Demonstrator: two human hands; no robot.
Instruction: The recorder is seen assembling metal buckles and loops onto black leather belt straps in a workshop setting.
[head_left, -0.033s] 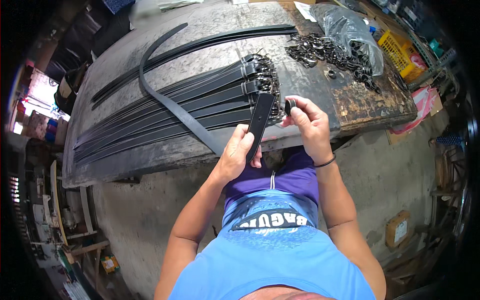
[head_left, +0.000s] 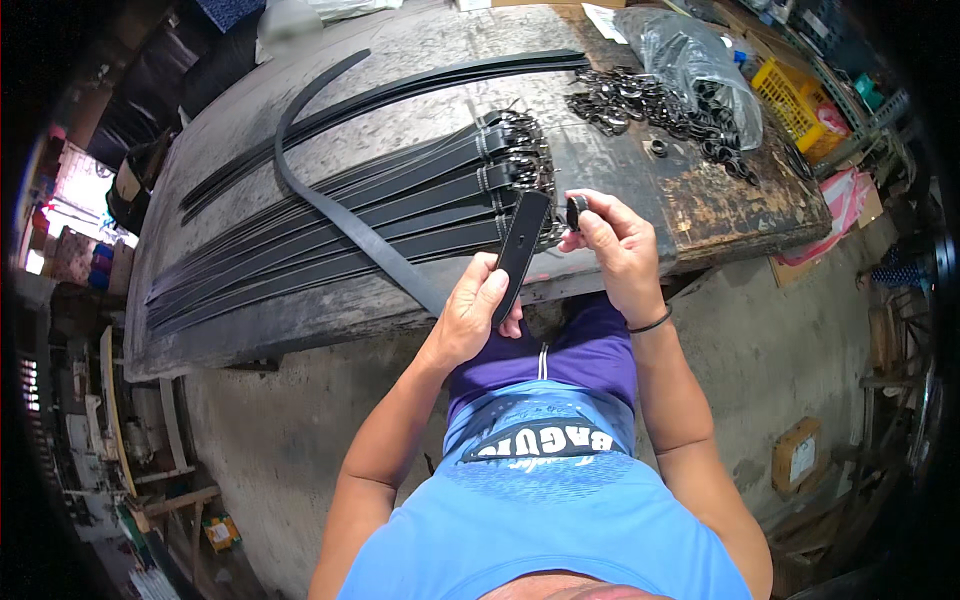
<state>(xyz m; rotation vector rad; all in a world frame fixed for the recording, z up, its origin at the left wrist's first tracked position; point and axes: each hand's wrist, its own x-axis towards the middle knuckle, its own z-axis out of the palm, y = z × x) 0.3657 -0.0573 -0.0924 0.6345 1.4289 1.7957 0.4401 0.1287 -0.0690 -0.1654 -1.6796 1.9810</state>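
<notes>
Between the thumb and fingers of my left hand [head_left: 466, 312] is the end of a black leather belt strap [head_left: 524, 240], tilted up toward the table, with a small slot in it. A long curved black strap [head_left: 350, 228] runs across the table toward this hand; whether it is the same piece I cannot tell. My right hand [head_left: 625, 252] pinches a small black belt loop [head_left: 574, 213] just right of the strap end, apart from it. Beyond both hands lies a row of stitched black belts [head_left: 390, 210], with metal buckles [head_left: 530, 150] at their right ends.
More black straps [head_left: 420, 85] lie farther back on the worn table [head_left: 240, 115]. At the back right are a heap of dark metal buckles [head_left: 620, 98], several loose loops and a clear plastic bag [head_left: 690, 55]. A yellow crate [head_left: 785, 100] stands beyond the table's right end.
The view has shifted very slightly. The belt loop is turned a little, so more of its ring shape shows. Both hands keep their hold.
</notes>
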